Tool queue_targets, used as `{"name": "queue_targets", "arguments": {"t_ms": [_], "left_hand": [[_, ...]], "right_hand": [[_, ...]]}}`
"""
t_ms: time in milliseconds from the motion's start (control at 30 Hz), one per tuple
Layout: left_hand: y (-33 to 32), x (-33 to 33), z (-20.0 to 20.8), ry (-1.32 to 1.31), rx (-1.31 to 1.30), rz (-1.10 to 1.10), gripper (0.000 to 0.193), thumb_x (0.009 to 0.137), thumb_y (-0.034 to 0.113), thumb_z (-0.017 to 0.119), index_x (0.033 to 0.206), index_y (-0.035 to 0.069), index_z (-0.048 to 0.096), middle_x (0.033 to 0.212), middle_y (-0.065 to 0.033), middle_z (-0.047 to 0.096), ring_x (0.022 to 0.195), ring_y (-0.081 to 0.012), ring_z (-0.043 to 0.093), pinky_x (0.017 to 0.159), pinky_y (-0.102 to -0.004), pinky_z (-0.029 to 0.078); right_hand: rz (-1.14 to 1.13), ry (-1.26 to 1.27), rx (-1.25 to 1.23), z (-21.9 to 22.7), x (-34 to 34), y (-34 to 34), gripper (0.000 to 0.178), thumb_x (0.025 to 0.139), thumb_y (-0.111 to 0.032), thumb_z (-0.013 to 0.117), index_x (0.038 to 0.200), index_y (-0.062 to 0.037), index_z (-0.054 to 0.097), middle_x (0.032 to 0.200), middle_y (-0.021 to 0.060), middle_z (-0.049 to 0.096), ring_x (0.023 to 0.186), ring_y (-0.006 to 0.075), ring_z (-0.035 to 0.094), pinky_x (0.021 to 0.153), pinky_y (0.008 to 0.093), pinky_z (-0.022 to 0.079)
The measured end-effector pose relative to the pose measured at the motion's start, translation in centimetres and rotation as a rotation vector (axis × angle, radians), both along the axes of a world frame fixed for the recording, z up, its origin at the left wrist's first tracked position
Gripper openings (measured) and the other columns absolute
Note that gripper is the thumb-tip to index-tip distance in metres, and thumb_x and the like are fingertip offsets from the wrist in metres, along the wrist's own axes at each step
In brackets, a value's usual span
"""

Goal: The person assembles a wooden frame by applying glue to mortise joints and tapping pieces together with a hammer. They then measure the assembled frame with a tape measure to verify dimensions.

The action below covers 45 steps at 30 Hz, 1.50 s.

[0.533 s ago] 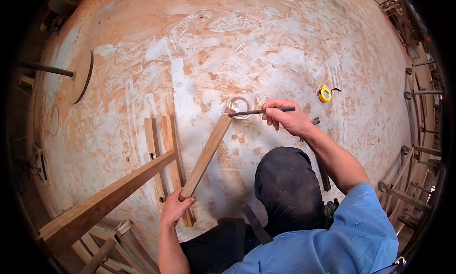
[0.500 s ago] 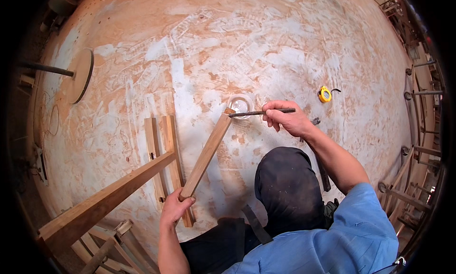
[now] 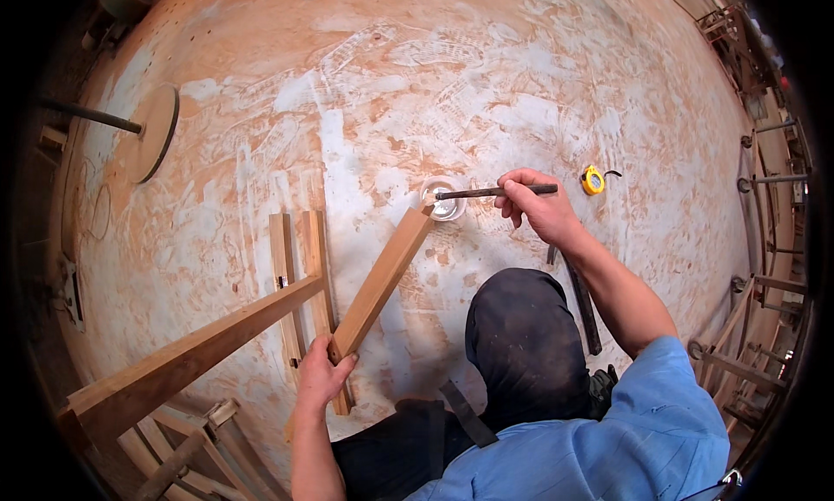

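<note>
My left hand [image 3: 321,378] is closed around the near end of a squared wooden bar [image 3: 382,279]. The bar slants up and to the right, and its narrower far end reaches the rim of a clear round tub [image 3: 462,209]. Whitish contents show inside the tub. Between the thumb and fingers of my right hand [image 3: 540,212] is a slim dark stick [image 3: 486,192], shaped like a brush and held nearly level. Its pale tip is at the bar's narrow end, over the tub; whether they touch is too small to tell.
Two wooden bars [image 3: 314,240] lie left of the held one, with a long beam [image 3: 200,340] crossing toward them. A yellow tape measure [image 3: 592,180] and a dark hammer-like tool [image 3: 582,310] lie at right. A round disc on a rod [image 3: 156,136] stands at far left.
The held bar has rolled slightly in my left hand, so its faces show differently. My right hand and the stick have shifted a little right and away from me.
</note>
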<state>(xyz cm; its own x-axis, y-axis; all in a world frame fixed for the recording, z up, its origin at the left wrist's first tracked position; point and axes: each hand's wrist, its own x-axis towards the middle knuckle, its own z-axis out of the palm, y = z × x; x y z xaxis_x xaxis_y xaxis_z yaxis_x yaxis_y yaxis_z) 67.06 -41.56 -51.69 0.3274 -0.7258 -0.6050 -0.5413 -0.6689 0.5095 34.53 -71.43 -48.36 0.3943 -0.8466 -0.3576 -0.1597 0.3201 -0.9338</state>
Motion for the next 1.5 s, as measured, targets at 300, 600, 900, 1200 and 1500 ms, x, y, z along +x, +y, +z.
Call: {"name": "queue_targets", "arguments": {"t_ms": [300, 600, 900, 1200, 1500], "left_hand": [[0.0, -0.4, 0.5, -0.204, -0.162, -0.086, 0.05, 0.07, 0.026, 0.077, 0.11, 0.005, 0.056, 0.098, -0.0168, 0.059, 0.089, -0.0358, 0.06, 0.077, -0.0442, 0.049], [-0.4, -1.0, 0.9, -0.362, -0.181, -0.074, 0.045, 0.068, 0.014, 0.069, 0.11, 0.005, 0.058, 0.1, -0.0175, 0.059, 0.095, -0.0361, 0.059, 0.082, -0.044, 0.049], [-0.4, -0.7, 0.9, -0.344, 0.163, -0.081, 0.047, 0.069, 0.023, 0.078, 0.101, -0.001, 0.053, 0.096, -0.025, 0.062, 0.093, -0.0414, 0.061, 0.08, -0.0485, 0.05], [-0.7, -1.3, 1.2, -0.373, 0.074, -0.118, 0.044, 0.072, 0.029, 0.078, 0.093, 0.003, 0.049, 0.085, -0.0232, 0.065, 0.083, -0.0408, 0.064, 0.072, -0.0482, 0.05], [-1.3, -1.5, 0.7, -0.389, -0.069, -0.103, 0.042, 0.071, 0.025, 0.079, 0.095, 0.004, 0.052, 0.086, -0.0193, 0.064, 0.082, -0.0392, 0.063, 0.07, -0.0467, 0.05]], "right_hand": [[0.04, 0.117, -0.053, 0.7, 0.9, 0.3, 0.023, 0.095, -0.024, 0.057, 0.099, -0.002, 0.064, 0.08, 0.0033, 0.066, 0.068, 0.0068, 0.059, 0.05, 0.0212, 0.045], [0.038, 0.244, -0.116, -4.0, 1.7, -1.5, 0.021, 0.092, -0.022, 0.059, 0.098, -0.003, 0.066, 0.077, 0.0039, 0.065, 0.069, 0.0096, 0.058, 0.058, 0.0263, 0.048], [0.305, 0.692, -0.249, -11.8, 3.6, -1.6, 0.027, 0.089, -0.03, 0.056, 0.096, -0.0079, 0.069, 0.088, 0.0143, 0.069, 0.08, 0.0302, 0.066, 0.071, 0.0398, 0.051], [-0.227, -0.039, 0.137, -6.3, -0.3, -2.4, 0.027, 0.093, -0.025, 0.056, 0.1, 0.0006, 0.063, 0.078, 0.0079, 0.066, 0.061, 0.0105, 0.06, 0.047, 0.0234, 0.046], [-0.026, 0.061, 0.03, 0.3, 1.5, 0.4, 0.023, 0.094, -0.023, 0.058, 0.098, -0.0013, 0.064, 0.08, 0.0031, 0.065, 0.067, 0.0074, 0.058, 0.05, 0.0217, 0.045]]}}
